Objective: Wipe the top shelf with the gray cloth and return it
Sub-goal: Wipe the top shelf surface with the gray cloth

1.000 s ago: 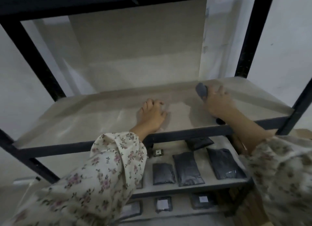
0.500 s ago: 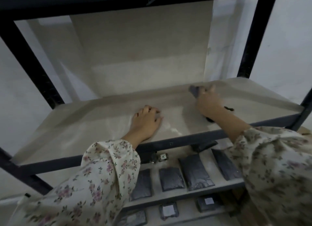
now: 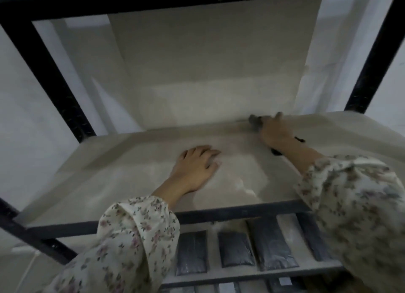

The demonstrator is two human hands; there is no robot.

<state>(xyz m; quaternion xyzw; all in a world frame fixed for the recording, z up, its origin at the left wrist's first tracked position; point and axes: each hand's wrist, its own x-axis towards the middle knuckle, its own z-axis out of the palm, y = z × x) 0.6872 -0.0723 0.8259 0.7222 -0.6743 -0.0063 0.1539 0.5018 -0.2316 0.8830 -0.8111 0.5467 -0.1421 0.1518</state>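
Single head-worn wide-angle view, close in, looking forward and down across the top shelf (image 3: 135, 183), lower shelf (image 3: 285, 224) edging into frame below

The pale beige top shelf (image 3: 131, 178) in its black metal frame (image 3: 219, 213) carries a flat left hand (image 3: 194, 169) and, near the back edge, a gray cloth (image 3: 254, 120) (partly hidden) under the right hand (image 3: 276, 130).
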